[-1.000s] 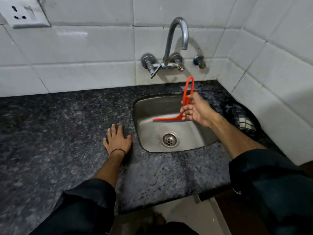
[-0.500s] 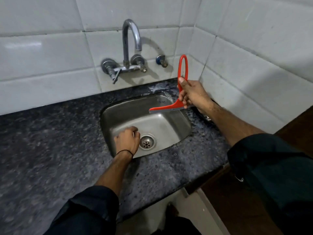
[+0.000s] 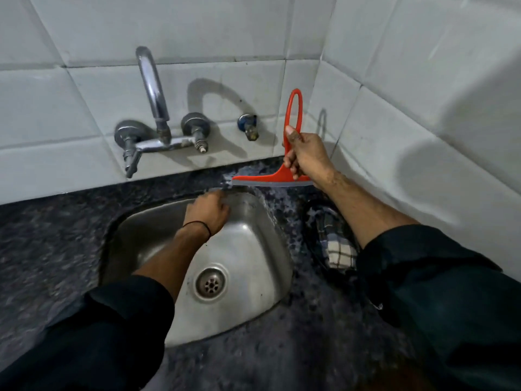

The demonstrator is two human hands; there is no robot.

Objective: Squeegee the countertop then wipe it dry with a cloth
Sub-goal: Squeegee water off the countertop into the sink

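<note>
My right hand (image 3: 307,156) grips a red squeegee (image 3: 293,114) by its loop handle, upright, with the grey blade level just above the wet dark granite countertop (image 3: 56,249) at the back right corner behind the sink. My left hand (image 3: 207,211) reaches over the steel sink (image 3: 253,249), fingers curled at its far rim, and I see nothing in it. A checked cloth (image 3: 337,246) lies bunched on the counter to the right of the sink, under my right forearm.
A chrome wall tap (image 3: 153,108) with two valves stands over the sink, and a small blue-and-brass valve (image 3: 248,127) sits to its right. White tiled walls meet in a corner close behind the squeegee. The drain (image 3: 211,282) sits mid-basin.
The squeegee has moved from over the sink to the back right corner. My left hand left the counter, crossed the basin and now sits at the sink's far rim.
</note>
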